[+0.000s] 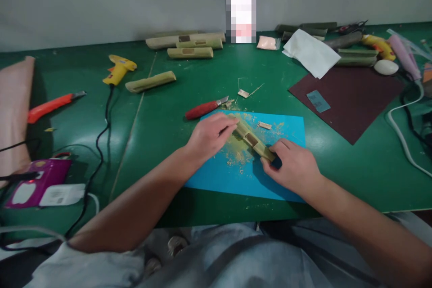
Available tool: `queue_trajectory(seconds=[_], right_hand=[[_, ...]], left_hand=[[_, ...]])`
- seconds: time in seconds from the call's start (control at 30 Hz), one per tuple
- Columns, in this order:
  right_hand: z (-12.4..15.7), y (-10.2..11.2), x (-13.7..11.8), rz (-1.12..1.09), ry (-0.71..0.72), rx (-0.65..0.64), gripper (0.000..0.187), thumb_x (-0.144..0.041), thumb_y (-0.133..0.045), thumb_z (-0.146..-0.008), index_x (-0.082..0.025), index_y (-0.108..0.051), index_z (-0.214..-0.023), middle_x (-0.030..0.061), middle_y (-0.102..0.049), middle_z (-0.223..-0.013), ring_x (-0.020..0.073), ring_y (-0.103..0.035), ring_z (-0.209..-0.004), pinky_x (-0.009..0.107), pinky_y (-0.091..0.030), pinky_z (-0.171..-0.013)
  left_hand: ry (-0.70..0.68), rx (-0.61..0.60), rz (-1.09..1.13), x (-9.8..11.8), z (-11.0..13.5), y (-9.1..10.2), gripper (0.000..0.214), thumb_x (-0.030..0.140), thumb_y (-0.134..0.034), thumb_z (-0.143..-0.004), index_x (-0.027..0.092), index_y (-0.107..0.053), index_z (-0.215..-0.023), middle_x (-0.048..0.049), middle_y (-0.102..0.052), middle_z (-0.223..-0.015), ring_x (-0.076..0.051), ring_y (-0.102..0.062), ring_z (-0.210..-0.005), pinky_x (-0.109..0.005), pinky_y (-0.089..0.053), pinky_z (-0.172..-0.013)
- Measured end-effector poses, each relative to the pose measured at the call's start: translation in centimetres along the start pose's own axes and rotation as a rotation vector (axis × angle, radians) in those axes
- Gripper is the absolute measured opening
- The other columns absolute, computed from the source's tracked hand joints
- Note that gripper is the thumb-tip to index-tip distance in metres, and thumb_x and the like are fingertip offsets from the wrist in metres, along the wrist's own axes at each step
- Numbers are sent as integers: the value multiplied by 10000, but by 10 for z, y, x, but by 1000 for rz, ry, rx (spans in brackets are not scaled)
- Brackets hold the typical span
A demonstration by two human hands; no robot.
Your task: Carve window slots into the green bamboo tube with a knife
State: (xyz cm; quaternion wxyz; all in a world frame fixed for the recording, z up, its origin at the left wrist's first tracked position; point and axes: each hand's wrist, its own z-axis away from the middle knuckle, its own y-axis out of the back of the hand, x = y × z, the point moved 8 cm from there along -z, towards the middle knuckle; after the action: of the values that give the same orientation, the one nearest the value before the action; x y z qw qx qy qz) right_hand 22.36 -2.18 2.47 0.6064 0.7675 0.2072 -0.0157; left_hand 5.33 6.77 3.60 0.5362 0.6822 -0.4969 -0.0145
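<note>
The left fingers (231, 121) held the ten-o'clock end and the right fingers (282, 146) the four-o'clock end of a notched bamboo piece (260, 148) over the blue sheet (216, 175), apparently positioning it, the next move seemingly needing even pressure.

- Reaches in from near left with the left forearm (143, 200), angled toward far right.
- Pinches with the left hand (212, 137), back upward.
- Stretches the right forearm (367, 225) from near right.
- Grips with the right hand (295, 164), thumb nearer than fingers.
</note>
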Motion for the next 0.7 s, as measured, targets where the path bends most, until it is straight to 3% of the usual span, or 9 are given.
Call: queue_trajectory(seconds=[0.1,0.23,0.37,0.53,0.63,0.7], right_hand=[[1,-1,-3,21,9,8,187,-362,-585,-841,-184,-608,-790,39,-627,-759,173,-583,-699,307,-369,-597],[2,0,-3,31,4,18,199,-373,-574,-851,-185,-609,-792,38,-626,-754,174,-588,-690,306,-372,-593],[3,-1,-5,37,23,0,199,-360,-574,-853,-175,-608,-788,43,-624,-749,176,-595,-685,308,-382,-593],[4,0,-6,38,9,28,200,-361,-567,-860,-179,-607,-787,45,-627,-751,179,-598,-685,309,-386,-588],[4,0,-6,18,13,33,200,-362,-574,-861,-179,-609,-791,39,-623,-743,177,-603,-685,307,-393,-588],[5,0,-5,5,10,35,199,-360,-578,-861,-178,-608,-789,37,-622,-742,178,-608,-690,307,-399,-590]], left_hand=[[-60,-39,-15,5,2,-6,224,239,-534,-972,157,-716,-1074,-69,-713,-907,-171,-678,-848,-304,-543,-790],[-21,41,-56,0,2,0,214,247,-533,-972,155,-723,-1012,-76,-714,-906,-175,-674,-854,-309,-543,-805],[-61,-60,-63,5,3,-9,240,241,-495,-987,165,-700,-1088,-59,-697,-871,-159,-664,-811,-294,-540,-756],[-17,53,-84,-1,4,-1,232,265,-507,-985,169,-718,-995,-62,-703,-873,-164,-665,-831,-302,-537,-784],[-69,-51,-73,5,7,-12,247,259,-492,-991,165,-706,-1072,-53,-695,-844,-154,-659,-794,-279,-530,-740],[-61,-37,-68,5,8,-12,248,245,-488,-991,164,-702,-1084,-60,-701,-874,-159,-663,-820,-288,-532,-764]])
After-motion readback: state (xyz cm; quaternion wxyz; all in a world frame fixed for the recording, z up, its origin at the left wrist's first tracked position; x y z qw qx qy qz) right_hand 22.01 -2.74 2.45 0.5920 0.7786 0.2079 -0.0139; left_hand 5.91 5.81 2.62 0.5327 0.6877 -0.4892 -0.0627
